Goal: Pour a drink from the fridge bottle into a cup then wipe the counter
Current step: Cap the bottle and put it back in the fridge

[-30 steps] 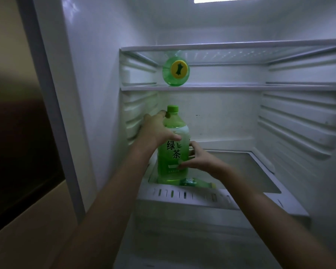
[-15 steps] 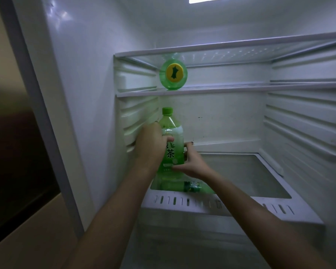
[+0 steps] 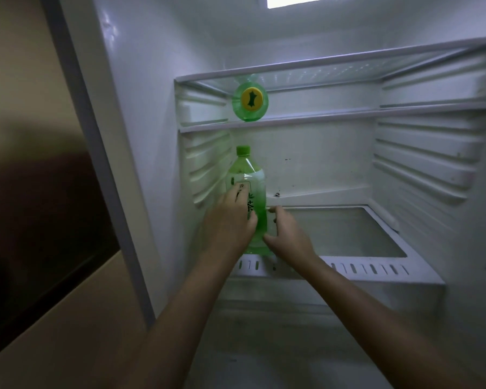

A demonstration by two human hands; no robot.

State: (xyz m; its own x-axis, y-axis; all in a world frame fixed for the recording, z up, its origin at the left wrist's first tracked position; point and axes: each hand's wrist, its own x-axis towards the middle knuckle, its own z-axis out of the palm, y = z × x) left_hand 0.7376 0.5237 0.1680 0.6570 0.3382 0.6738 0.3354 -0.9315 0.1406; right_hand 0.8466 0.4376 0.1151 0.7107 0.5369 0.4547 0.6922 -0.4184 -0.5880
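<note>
Glowing white fridge [image 3: 306, 169] — green bottle [image 3: 247, 175] upright at left of shelf [image 3: 348, 234]

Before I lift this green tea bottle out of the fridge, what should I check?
1. Green cap on the green tea bottle: ok, it is on.
2. Cap tightness: cannot tell.
3. Bottle upright: ok.
4. Left hand grip: ok, fingers wrap the label.
5. Right hand grip: ok, it holds the lower side.
6. Room under the glass shelf: ok, there is a gap above the cap.

Home kitchen: open fridge [image 3: 432, 169], glass shelves [image 3: 348, 115], drink bottles [image 3: 247, 192].
</note>
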